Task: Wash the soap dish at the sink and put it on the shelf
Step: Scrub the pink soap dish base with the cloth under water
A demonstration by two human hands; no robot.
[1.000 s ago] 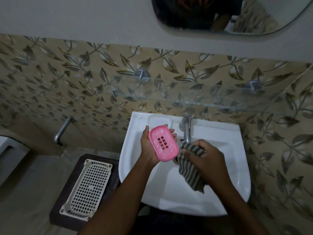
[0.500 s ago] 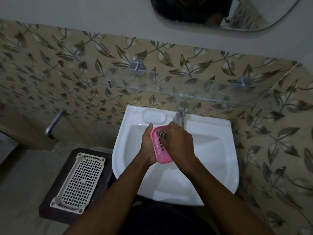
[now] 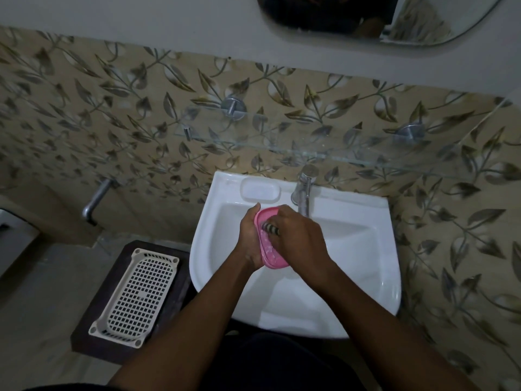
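While held over the sink (image 3: 214,249) just in front of the tap (image 3: 303,197), soap dish (image 3: 270,249) lengthwise toward tap, cupped by left hand (image 3: 249,238), right hand (image 3: 300,238) apparently pinching striped cloth (image 3: 270,228) inside.

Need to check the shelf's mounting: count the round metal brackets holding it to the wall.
2: one round metal bracket left of the tap, another to its right, both along the glass shelf. None seem hidden.

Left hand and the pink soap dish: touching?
Touching. The head view shows the left hand cupping the soap dish from behind, fingertips wrapped over its top edge, no gap. The right hand presses a striped cloth into it.
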